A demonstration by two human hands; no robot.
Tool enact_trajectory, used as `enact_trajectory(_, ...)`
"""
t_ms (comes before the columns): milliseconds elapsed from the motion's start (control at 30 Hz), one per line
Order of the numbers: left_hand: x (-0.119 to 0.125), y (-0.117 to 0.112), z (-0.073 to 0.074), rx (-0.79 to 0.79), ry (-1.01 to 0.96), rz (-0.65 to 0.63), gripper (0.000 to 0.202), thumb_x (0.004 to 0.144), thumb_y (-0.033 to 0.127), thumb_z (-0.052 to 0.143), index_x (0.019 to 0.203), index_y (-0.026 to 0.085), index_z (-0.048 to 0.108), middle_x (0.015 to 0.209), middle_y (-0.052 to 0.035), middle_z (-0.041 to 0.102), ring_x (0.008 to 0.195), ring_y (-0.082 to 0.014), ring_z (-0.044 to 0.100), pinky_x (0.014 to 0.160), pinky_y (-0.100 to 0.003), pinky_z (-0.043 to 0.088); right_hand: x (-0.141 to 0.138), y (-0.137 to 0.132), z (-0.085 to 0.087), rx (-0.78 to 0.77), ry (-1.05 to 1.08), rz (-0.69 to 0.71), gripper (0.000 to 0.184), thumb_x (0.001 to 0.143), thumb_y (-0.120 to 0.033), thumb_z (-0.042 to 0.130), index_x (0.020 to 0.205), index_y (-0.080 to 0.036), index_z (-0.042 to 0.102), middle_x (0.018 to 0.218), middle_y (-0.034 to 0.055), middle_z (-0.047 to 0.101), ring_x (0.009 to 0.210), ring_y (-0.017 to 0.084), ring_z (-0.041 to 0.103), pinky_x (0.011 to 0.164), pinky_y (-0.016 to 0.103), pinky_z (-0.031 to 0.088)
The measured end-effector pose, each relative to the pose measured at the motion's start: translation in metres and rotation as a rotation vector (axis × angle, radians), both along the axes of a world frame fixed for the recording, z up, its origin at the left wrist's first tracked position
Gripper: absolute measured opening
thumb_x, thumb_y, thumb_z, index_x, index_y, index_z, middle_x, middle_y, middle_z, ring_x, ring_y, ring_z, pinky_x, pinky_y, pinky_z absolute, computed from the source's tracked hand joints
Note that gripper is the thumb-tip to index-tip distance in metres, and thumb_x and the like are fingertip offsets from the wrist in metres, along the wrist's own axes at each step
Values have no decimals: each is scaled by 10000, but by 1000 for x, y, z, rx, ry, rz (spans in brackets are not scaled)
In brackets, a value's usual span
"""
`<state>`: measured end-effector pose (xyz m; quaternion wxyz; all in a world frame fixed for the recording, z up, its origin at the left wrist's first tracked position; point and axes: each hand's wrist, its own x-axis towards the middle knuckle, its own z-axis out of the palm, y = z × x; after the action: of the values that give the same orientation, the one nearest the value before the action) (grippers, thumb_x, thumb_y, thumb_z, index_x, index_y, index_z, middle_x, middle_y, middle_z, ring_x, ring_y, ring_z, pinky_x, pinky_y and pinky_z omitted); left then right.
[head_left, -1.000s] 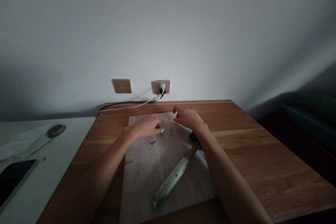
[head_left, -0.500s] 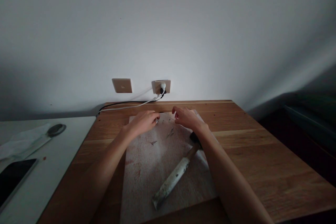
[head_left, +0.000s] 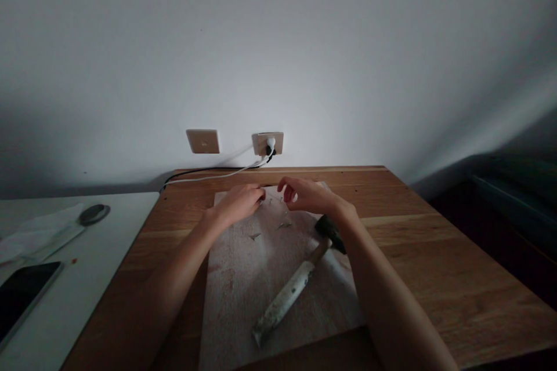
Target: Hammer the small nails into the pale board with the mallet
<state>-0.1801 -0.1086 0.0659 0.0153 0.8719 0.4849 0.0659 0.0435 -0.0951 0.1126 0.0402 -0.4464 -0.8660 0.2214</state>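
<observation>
My left hand (head_left: 244, 199) is closed at the far left part of a pale wooden board (head_left: 235, 284), its fingertips pinched and partly hidden. Across from it, my right hand (head_left: 307, 195) has its fingers curled in above the board. A thin pale thread (head_left: 275, 196) appears to run between the two hands, though it is faint. Several small nails (head_left: 270, 201) stand upright by the fingers. Loose nails (head_left: 255, 236) lie nearer to me, with a few more (head_left: 285, 225) below my right hand. A hammer (head_left: 285, 301) with a worn whitish handle rests diagonally on the board, its dark head beside my right forearm.
The board lies on a wooden table (head_left: 418, 266) against a wall. Cables (head_left: 209, 176) run along the back to a wall socket (head_left: 268, 144). On a white table (head_left: 104, 266) at left are a phone (head_left: 26, 295), a dark round object (head_left: 93, 214) and thin white sheets (head_left: 39, 237).
My right hand has moved slightly left, closer to my left hand, uncovering more of the hammer head. The loose nails beneath it lie a little differently. My left hand has hardly moved.
</observation>
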Motion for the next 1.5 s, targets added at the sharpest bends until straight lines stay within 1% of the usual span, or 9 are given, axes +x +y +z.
enact_trajectory(167, -2, -1, 0, -24, -38, -17, 270, 921, 83, 521, 1013, 205, 743, 1058, -95, 766, 930, -255, 727, 799, -324, 525, -19, -16, 9, -166, 9, 193, 478, 754, -71, 769, 1193, -186, 619, 897, -13, 765, 780, 134, 698, 667, 206, 498)
enact_trajectory(267, -3, 0, 0, -28, -50, -27, 249, 927, 94, 517, 968, 205, 736, 1057, -92, 760, 933, -253, 721, 803, -324, 528, -22, -18, 8, -182, 1, 209, 534, 711, -108, 849, 1188, -178, 618, 911, -4, 758, 803, 143, 698, 679, 212, 509)
enact_trajectory(500, 2, 2, -6, 0, 19, 60, 190, 957, 166, 533, 1057, 163, 694, 1095, -130, 730, 993, -268, 710, 882, -354, 537, -5, -9, 7, -17, -7, 25, 418, 872, -211, 764, 1257, -202, 601, 995, 25, 777, 877, 166, 723, 756, 247, 511)
enact_trajectory(700, 9, 0, -11, 29, 55, 112, 195, 980, 204, 510, 1041, 130, 679, 1063, -147, 725, 988, -276, 707, 864, -362, 543, 0, 1, -6, 182, -90, -188, 304, 959, -168, 603, 1260, -201, 640, 1124, 102, 783, 1101, 271, 709, 864, 324, 498)
enact_trajectory(967, 15, 0, -15, 33, 5, 177, 244, 995, 215, 486, 977, 133, 715, 1017, -141, 755, 966, -268, 720, 849, -346, 543, -10, 5, -23, 215, -155, -178, 229, 981, -271, 623, 1170, -203, 733, 1113, 97, 810, 1067, 251, 741, 876, 297, 512)
enact_trajectory(1133, 13, 1, -10, 58, -19, 190, 222, 981, 219, 508, 955, 142, 715, 1031, -137, 755, 976, -264, 717, 850, -336, 529, -19, 4, -28, 238, -172, -176, 273, 1017, -193, 504, 1035, -188, 776, 1085, 153, 810, 995, 267, 764, 819, 305, 514)
enact_trajectory(1200, 11, 1, -4, 33, -59, 164, 199, 966, 228, 535, 920, 153, 714, 1009, -124, 760, 956, -256, 717, 823, -322, 518, -20, 3, -28, 245, -175, -183, 317, 1018, -161, 460, 1041, -189, 774, 1079, 156, 810, 987, 268, 767, 807, 308, 512)
enact_trajectory(1367, 11, -7, 12, -203, -99, -61, 238, 937, 220, 554, 767, 181, 716, 791, -64, 758, 750, -208, 700, 691, -285, 461, -20, 3, -28, 220, -173, -153, 227, 952, -149, 574, 1055, -205, 768, 1061, 111, 820, 1000, 236, 761, 811, 267, 508)
enact_trajectory(1500, 12, -11, 15, -240, -9, -76, 254, 927, 284, 597, 731, 178, 720, 766, -79, 759, 717, -213, 695, 654, -293, 449, -22, 2, -29, 222, -170, -148, 290, 983, -126, 493, 1044, -181, 772, 1052, 147, 813, 977, 253, 764, 807, 288, 504)
